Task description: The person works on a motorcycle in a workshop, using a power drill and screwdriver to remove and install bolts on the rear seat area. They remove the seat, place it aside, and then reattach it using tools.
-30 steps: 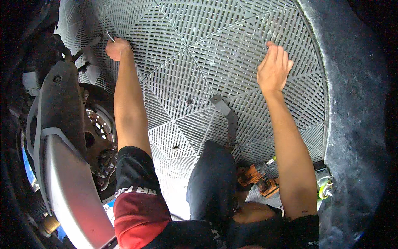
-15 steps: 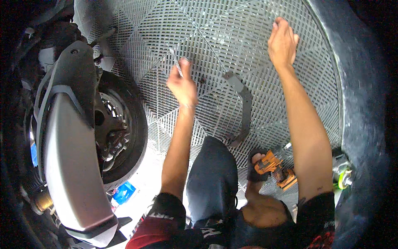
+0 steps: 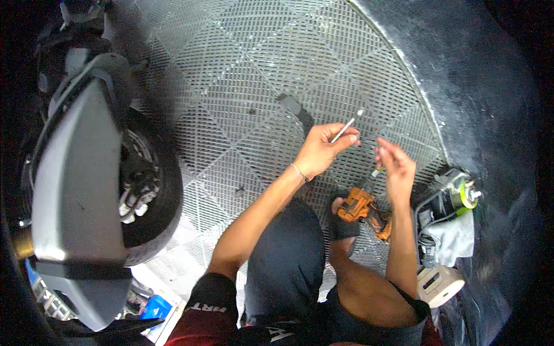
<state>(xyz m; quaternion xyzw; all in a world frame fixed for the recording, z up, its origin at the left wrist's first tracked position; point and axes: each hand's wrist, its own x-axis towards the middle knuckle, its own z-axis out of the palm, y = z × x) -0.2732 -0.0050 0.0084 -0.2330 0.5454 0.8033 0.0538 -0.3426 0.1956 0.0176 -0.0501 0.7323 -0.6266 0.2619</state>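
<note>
My left hand point(image 3: 322, 149) grips a slim silver metal tool point(image 3: 352, 118) above the grate floor point(image 3: 242, 138), with its fingertips close to my right hand. My right hand point(image 3: 395, 170) has partly bent fingers, slightly apart, with nothing clearly visible in them. Beyond my left wrist a dark bent metal bracket point(image 3: 293, 105) lies on the grating, partly hidden. Below the hands, an orange cordless drill point(image 3: 358, 205) rests beside my sandalled foot point(image 3: 340, 228).
A motorcycle's silver exhaust point(image 3: 78, 184) and rear tyre point(image 3: 156, 225) fill the left. A tray point(image 3: 430, 199) with cloth and lime-green item, plus a white roll point(image 3: 438, 288), sit at right along a dark curved edge point(image 3: 485, 115). A blue packet point(image 3: 153, 311) lies lower left.
My left hand has swung from the upper left to the centre-right, carrying the silver tool. My right hand has dropped lower, beside it. The view has shifted, revealing more of the tray.
</note>
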